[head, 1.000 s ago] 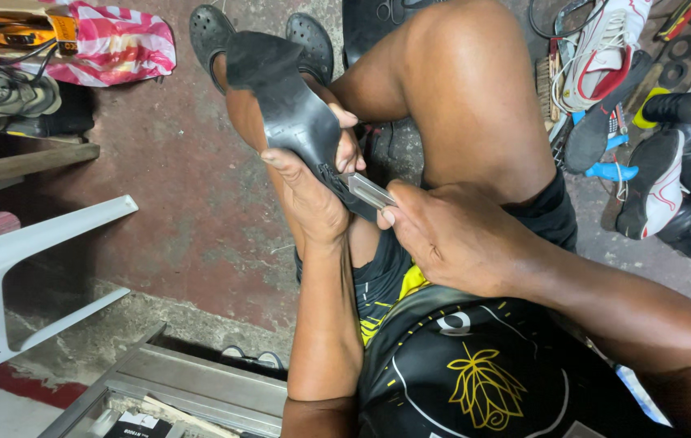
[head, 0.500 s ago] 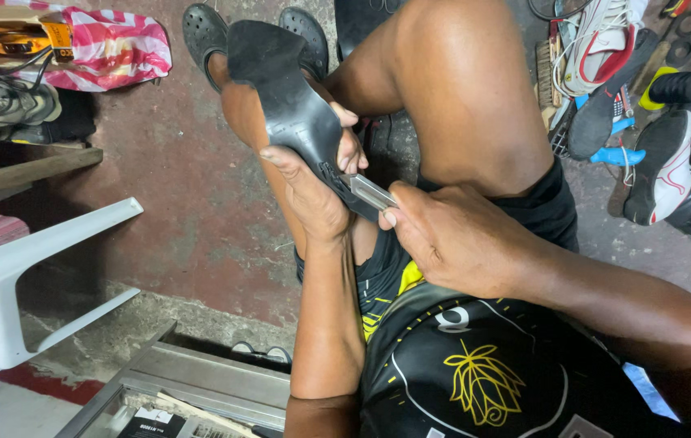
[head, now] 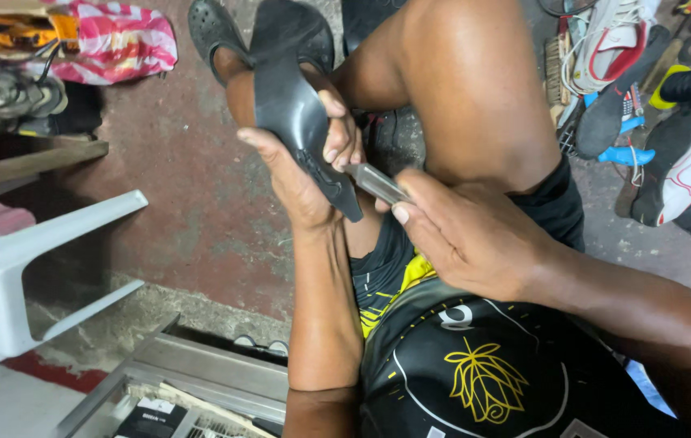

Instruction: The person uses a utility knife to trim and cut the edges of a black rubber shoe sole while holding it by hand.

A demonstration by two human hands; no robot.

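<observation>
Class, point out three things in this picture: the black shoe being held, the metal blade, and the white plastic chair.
black shoe (head: 292,113), head view, on the middle of its sole.
metal blade (head: 374,182), head view, on its bare flat.
white plastic chair (head: 4,272), head view, on its side panel.

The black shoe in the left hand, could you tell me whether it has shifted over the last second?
No: the black shoe sits unchanged against the raised knee; only the camera drifted.
</observation>
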